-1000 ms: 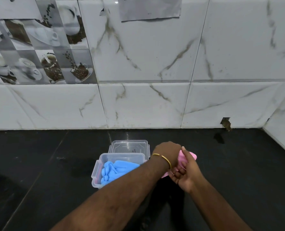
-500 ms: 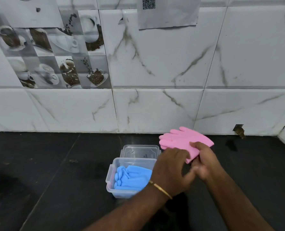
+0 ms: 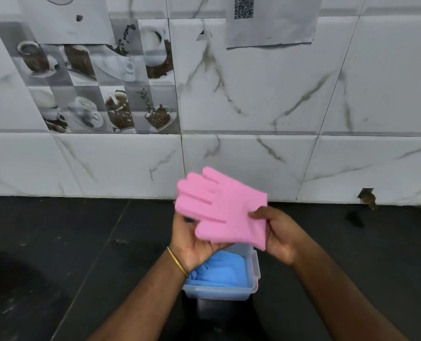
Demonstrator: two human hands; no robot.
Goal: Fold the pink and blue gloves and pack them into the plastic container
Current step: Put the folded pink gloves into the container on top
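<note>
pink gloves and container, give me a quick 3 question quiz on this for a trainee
1. True or false: the blue gloves already lie in the plastic container.
2. Which hand pinches the cuff end of the pink gloves? A) left hand B) right hand
3. Fill in: the pink gloves are held ___ the container, not inside it.

Key: 1 true; 2 B; 3 above

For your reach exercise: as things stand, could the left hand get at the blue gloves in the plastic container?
Probably not freely: the left hand holds the pink gloves, though the open plastic container with the blue gloves sits directly beneath it.
</note>
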